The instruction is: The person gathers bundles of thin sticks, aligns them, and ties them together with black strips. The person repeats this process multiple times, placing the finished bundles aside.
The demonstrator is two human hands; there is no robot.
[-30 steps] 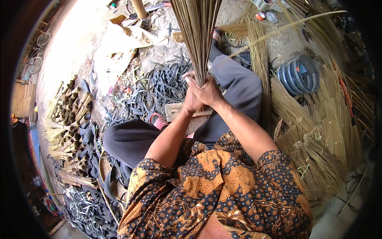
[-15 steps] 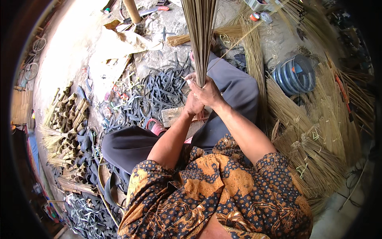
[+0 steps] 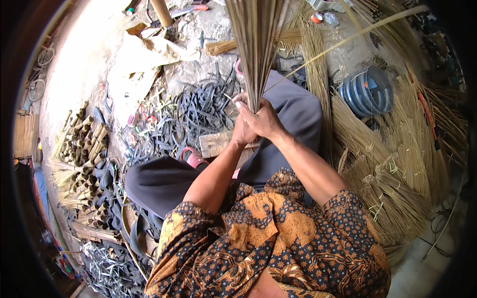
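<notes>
An upright bundle of thin brown sticks, like broom bristles, rises from my joined hands and fans out toward the top of the view. My right hand is closed round its narrow lower end. My left hand, partly hidden under the right, is closed at the same end with its fingertips showing on the left. A long, thin pale strip slants from beside my hands toward the upper right; where its near end is held, if at all, is hidden.
Black rubber-like strips lie ahead-left, near a wooden block. Tied short bundles are piled at the left. Loose bristle sheaves and a clear blue-tinted plastic container stand at the right. A knife lies far ahead.
The bundle's upper part has spread wider. The pale strip has swung out and now reaches much farther to the upper right. My hands have stayed nearly in place, closed on the bundle.
</notes>
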